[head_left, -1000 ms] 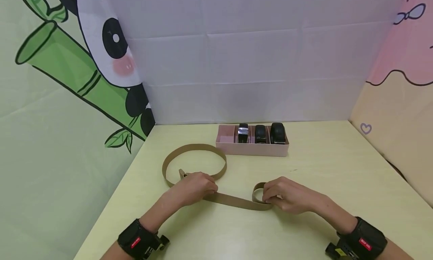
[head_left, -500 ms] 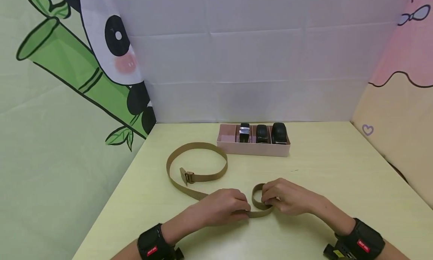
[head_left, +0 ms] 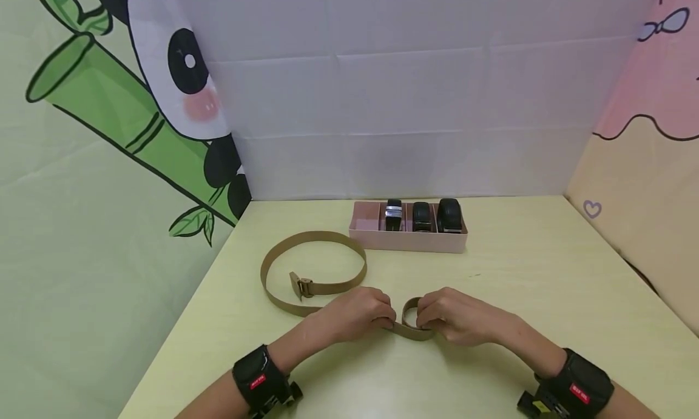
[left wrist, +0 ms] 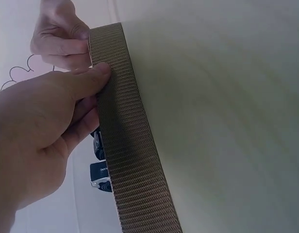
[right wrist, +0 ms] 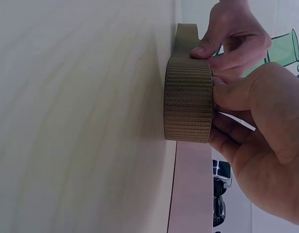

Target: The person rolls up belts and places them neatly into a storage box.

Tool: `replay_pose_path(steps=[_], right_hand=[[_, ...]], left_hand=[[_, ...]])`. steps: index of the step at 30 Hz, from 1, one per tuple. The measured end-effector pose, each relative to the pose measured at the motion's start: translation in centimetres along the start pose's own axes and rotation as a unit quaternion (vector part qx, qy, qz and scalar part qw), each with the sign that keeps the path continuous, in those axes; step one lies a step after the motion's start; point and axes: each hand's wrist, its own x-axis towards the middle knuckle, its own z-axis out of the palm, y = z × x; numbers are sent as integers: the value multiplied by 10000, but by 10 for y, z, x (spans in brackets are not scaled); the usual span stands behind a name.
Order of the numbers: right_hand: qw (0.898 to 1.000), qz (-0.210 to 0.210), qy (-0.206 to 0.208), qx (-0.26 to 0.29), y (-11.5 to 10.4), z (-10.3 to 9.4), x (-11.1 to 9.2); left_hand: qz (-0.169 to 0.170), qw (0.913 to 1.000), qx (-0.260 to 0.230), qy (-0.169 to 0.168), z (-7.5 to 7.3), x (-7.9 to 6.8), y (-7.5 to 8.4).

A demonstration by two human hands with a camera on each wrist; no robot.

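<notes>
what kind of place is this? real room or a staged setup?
Looks like a staged tabletop recording booth, though the wider room isn't visible. Signs: a creased plain backdrop behind the table, a cartoon-printed side panel, and black bands on both wrists.

Right hand (right wrist: pixel 268 124) and left hand (right wrist: pixel 239 39) on a coiled tan strap (right wrist: pixel 188 102).

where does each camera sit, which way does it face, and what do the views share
Head: worn on the head, facing forward and down at the table; shows left hand, right hand and forearms.
Left wrist: faces along the left hand to the tan strap; right hand beyond.
Right wrist: faces along the right hand to where the strap loops; left hand beyond.
Shared by both wrist views: strap, both hands, black items.
</notes>
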Motion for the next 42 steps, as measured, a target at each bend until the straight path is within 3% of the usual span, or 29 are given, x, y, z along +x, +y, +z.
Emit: replay_pose_path(steps=[7,15,20,23,28,32,37,42], right_hand=[[9999,100,-34,33,2,1,1],[9999,-72,54,110,3,2,2],[9983,61,-4,578,5,-1,5],[9966,161,297,755,13,-5,14],[9939,501,903,397,34,-5,47],[9946,835,586,-177,49,7,80],[9958,304,222,-837,61,25,109],[9922,127,165,-1227,62,26,109]], left_hand=[[131,9979,-552,317,7,6,-4],[520,9979,37,374,10,16,3],[618,9966,231,488,10,13,5],[611,9972,198,384,8,9,5],[588,9981,133,143,4,1,7],[566,9982,188,79,3,-3,10],[542,9984,166,81,0,-5,13],[484,9987,175,-31,-3,-8,14]])
